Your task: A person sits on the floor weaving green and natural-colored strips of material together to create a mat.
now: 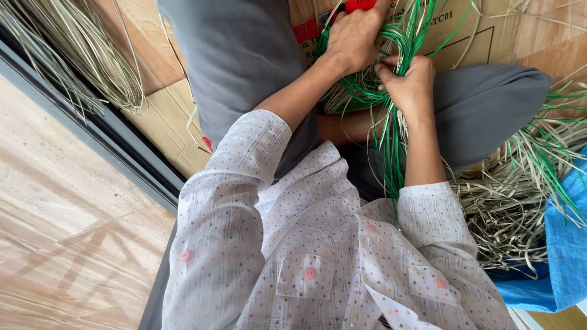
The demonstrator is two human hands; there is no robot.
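item: green strips (391,140), one bundle, too many to count. it lies between my two hands, over my lap, its top fanning up past my knuckles and its tail hanging down between my forearms.

left hand (353,38): one, closed over the upper part of the bundle, fingers buried in the strips.

right hand (408,82): one, fisted around the same bundle just below and beside the left. the two hands are close together, near touching, both clamped on green strips.

pale strips (507,208): one loose heap at my right side, mixed with a few green ones. a second heap (73,55) lies far left, well apart from the hands.

cardboard (477,30): flat sheets under the work, count unclear.

blue sheet (565,256): one, at the right edge, beside the pale heap.

shirt (306,256): one, white with small coloured dots, sleeves rolled to the elbow.
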